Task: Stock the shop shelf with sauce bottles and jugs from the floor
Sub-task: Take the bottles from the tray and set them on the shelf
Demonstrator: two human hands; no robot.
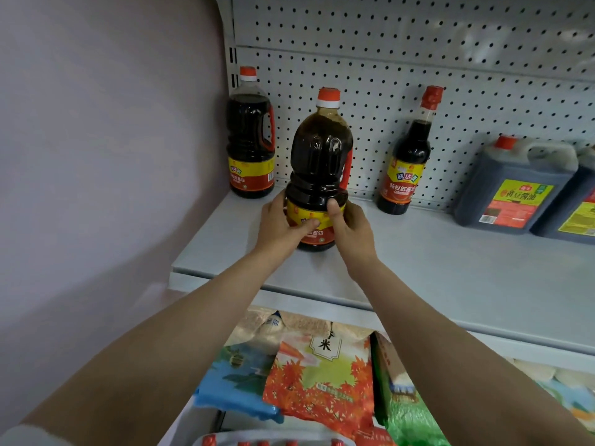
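A big dark soy sauce jug [318, 156] with a red cap and red side handle stands upright on the grey shelf [418, 268], near its left front. My left hand [283, 223] and my right hand [349, 226] grip its lower label from either side, thumbs across the front. A matching jug [250, 136] stands in the back left corner. A slim sauce bottle [407, 156] stands to the right at the back. Two square dark jugs [515, 188] sit at the far right.
A pegboard back panel [418, 59] closes the shelf behind; a pale wall [96, 156] borders it on the left. Below the shelf lie colourful rice bags [318, 378]. Red caps [267, 442] show at the bottom edge.
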